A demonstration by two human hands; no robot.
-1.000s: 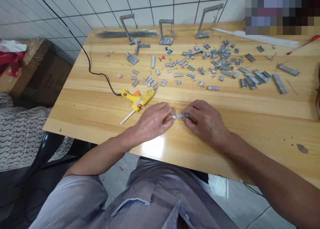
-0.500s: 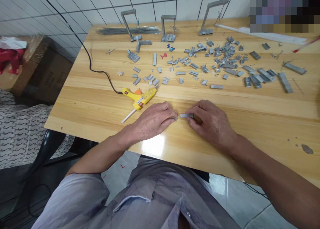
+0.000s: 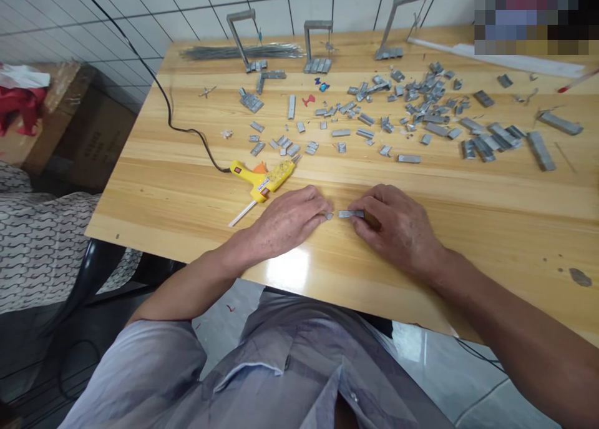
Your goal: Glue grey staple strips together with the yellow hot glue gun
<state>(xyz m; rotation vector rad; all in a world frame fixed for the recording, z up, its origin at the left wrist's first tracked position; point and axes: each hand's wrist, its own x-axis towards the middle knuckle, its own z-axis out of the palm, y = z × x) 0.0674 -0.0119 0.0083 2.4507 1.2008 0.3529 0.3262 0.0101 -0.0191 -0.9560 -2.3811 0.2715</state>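
Observation:
Low over the front of the wooden table (image 3: 187, 185), my left hand (image 3: 292, 220) is closed, its thumb and fingertips pinching a small grey piece of staple strip (image 3: 329, 216). Across a narrow gap, my right hand (image 3: 397, 226) is closed around a longer grey staple strip (image 3: 347, 214). The end of that strip points left toward the small piece, and the two are apart. My fingers hide the rest of both pieces. Left of my left hand lies a yellow glue gun (image 3: 269, 180) with a clear glue stick (image 3: 242, 214) in its back end.
Many loose staple strips (image 3: 437, 129) are scattered beyond my hands. Three upright grey frames stand along the back, one of them in the middle (image 3: 307, 45). A bundle of thin wires (image 3: 206, 53) lies near the tiled wall. A black cord (image 3: 169, 104) runs to the glue gun.
The camera view has shifted slightly. Both hands keep their grips, and the small piece in my left fingertips shows a little differently.

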